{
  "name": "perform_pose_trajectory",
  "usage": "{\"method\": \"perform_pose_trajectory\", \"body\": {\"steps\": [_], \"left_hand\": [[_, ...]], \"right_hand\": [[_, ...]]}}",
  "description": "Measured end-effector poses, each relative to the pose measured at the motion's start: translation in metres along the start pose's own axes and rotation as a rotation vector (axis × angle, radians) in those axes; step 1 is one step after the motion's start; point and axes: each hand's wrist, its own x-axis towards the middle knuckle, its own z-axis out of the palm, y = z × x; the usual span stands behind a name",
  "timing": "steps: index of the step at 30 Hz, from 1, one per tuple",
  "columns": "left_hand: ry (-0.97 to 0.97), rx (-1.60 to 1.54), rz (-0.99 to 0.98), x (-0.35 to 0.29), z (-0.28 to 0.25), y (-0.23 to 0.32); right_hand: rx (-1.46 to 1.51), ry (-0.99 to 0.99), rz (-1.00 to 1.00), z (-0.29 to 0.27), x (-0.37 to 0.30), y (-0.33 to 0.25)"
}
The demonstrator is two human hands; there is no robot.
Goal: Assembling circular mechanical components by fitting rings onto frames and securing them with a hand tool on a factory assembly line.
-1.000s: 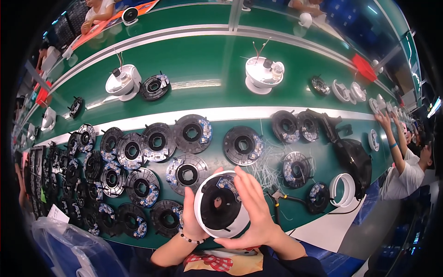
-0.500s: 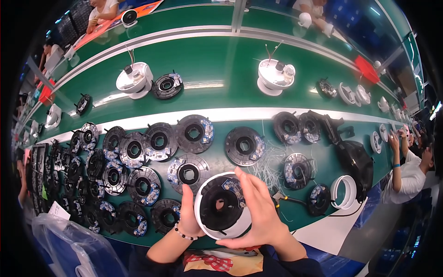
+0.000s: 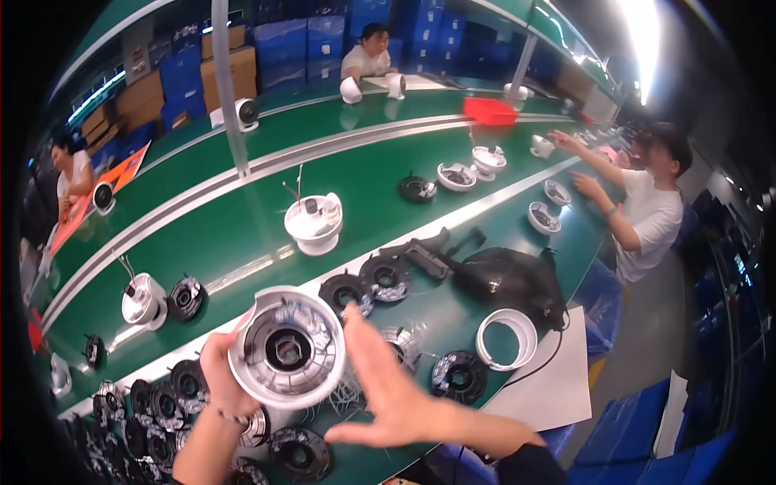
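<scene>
**Bright overhead light, heavy fisheye bend**

A ceiling light strip [image 3: 647, 32] flares white at the upper right and blows out. The green bench [image 3: 364, 174] is evenly lit with soft sheen. Straight edges bow strongly; corners fall black. The right hand [image 3: 396, 396] shows slight motion blur.

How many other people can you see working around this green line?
3. One in a white shirt reaches over the belt at the right; one sits at the far side, top centre; one is at the far left edge. Others may be hidden.
</scene>
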Motion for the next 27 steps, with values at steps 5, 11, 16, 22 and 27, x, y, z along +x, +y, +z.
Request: {"method": "perform_pose_trajectory", "body": {"steps": [5, 11, 16, 22, 27], "left_hand": [[0.249, 0.195, 0.188, 0.063, -0.041, 0.033], [0.315, 0.293, 0.147, 0.154, -0.14, 0.048], [0.516, 0.414, 0.038, 0.19, -0.158, 0.054], [0.533, 1.994, 0.461, 0.178, -0.153, 0.093], [0.361, 2.446, 0.371, 0.121, -0.165, 0.134]], "right_hand": [[-0.576, 0.043, -0.022, -0.108, 0.084, 0.092], [-1.155, -0.406, 0.463, -0.116, 0.126, 0.302], [-1.233, -0.173, 0.525, -0.081, 0.125, 0.391], [-1.292, -0.168, 0.504, -0.079, 0.131, 0.415], [-1.242, -0.184, 0.334, -0.1, 0.136, 0.359]]}}
